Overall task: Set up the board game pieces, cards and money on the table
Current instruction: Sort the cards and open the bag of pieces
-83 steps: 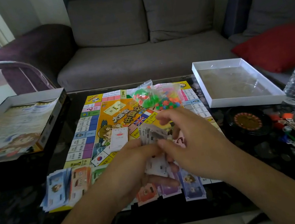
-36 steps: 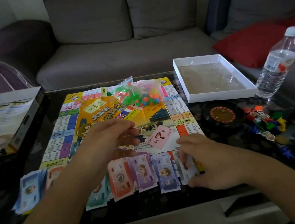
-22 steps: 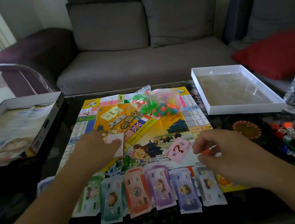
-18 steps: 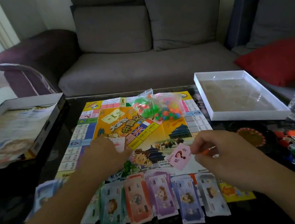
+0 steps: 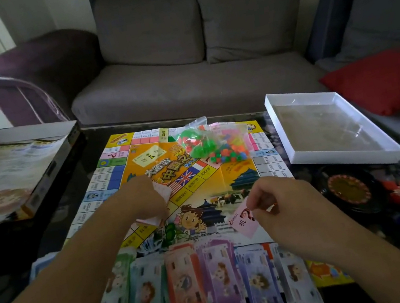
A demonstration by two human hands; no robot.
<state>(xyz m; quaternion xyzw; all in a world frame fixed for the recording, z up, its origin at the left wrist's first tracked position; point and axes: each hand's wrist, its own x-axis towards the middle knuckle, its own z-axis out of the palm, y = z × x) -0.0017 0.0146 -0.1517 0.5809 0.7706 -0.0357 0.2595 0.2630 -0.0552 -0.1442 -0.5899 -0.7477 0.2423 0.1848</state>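
On the dark table's board [image 5: 228, 181], left fingers [image 5: 159, 206] pinch white cards [image 5: 162, 191]; right fingers [image 5: 256, 212] pinch the pink card [image 5: 242, 224].

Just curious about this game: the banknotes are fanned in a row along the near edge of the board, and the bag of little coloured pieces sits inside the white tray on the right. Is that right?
Not quite. The head view shows the bag of coloured pieces lying on the board, near its far edge, not in the white tray, which holds nothing visible. The banknotes do lie in a row along the near edge.
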